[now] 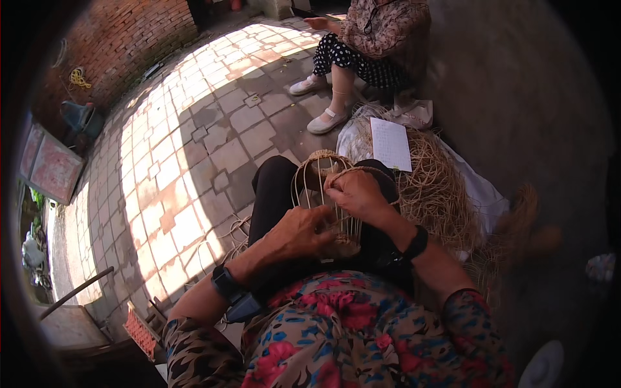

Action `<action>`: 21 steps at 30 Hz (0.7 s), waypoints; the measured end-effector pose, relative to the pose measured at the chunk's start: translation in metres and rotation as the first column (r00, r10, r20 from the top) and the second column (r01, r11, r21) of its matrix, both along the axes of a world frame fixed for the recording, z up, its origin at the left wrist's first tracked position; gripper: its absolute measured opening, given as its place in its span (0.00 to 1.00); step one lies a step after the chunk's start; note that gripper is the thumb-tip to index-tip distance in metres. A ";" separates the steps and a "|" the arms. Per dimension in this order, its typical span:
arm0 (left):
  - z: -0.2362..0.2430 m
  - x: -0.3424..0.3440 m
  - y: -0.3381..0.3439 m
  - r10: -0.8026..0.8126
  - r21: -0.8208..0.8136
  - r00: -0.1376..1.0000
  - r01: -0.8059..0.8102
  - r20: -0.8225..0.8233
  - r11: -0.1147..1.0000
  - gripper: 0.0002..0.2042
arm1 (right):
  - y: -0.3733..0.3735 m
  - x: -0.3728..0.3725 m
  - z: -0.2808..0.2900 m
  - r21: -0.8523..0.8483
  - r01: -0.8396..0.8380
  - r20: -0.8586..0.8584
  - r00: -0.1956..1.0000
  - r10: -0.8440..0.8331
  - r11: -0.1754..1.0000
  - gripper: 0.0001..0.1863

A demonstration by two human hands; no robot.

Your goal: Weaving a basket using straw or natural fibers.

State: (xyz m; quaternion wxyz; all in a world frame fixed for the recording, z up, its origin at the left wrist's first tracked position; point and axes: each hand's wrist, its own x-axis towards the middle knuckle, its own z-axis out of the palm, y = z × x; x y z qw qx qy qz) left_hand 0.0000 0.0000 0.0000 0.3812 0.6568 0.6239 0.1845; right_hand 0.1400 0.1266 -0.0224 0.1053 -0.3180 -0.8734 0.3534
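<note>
A half-woven frame (323, 155) of thin pale ribs, with braided tan cord along its top, rests between my dark-trousered knees. My right hand (356, 197) is closed on tan cord at the frame's upper right, its fingertips pinched by the ribs. Lower and to the left, my left hand (301, 229) curls its fingers round the lower ribs; its fingertips are partly hidden. Just beyond my right hand, a pile of loose tan cord (440, 197) lies on white cloth, with a white sheet of paper (389, 142) on it.
Another person (381, 45) sits ahead on the right, a hand held out. A brick wall (129, 26), a tub (87, 119) and a leaning board (55, 161) line the left. A rod (77, 291) and a red slatted item (139, 330) are at lower left on the paving.
</note>
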 end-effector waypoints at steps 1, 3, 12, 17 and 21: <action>-0.001 0.000 -0.001 -0.039 0.037 0.999 0.038 0.019 0.999 0.21 | -0.006 0.001 -0.005 0.156 -0.027 0.015 1.000 0.025 0.987 0.20; -0.001 -0.002 -0.001 -0.082 0.078 0.996 0.079 0.030 0.994 0.20 | -0.012 0.005 -0.010 0.311 -0.050 0.028 0.999 0.044 0.949 0.18; 0.013 -0.011 -0.004 0.109 0.058 0.981 -0.120 0.157 0.991 0.12 | -0.044 0.081 -0.010 -0.080 0.173 -0.109 0.977 -0.181 0.982 0.13; 0.005 0.003 0.006 0.174 0.461 0.972 -0.229 0.160 0.857 0.07 | -0.038 0.094 -0.005 -0.063 0.266 -0.039 0.963 -0.268 0.962 0.07; 0.004 0.021 0.012 0.036 0.366 0.999 -0.025 -0.024 0.930 0.06 | -0.003 0.110 -0.022 -0.646 0.252 -0.152 0.883 -0.444 0.721 0.08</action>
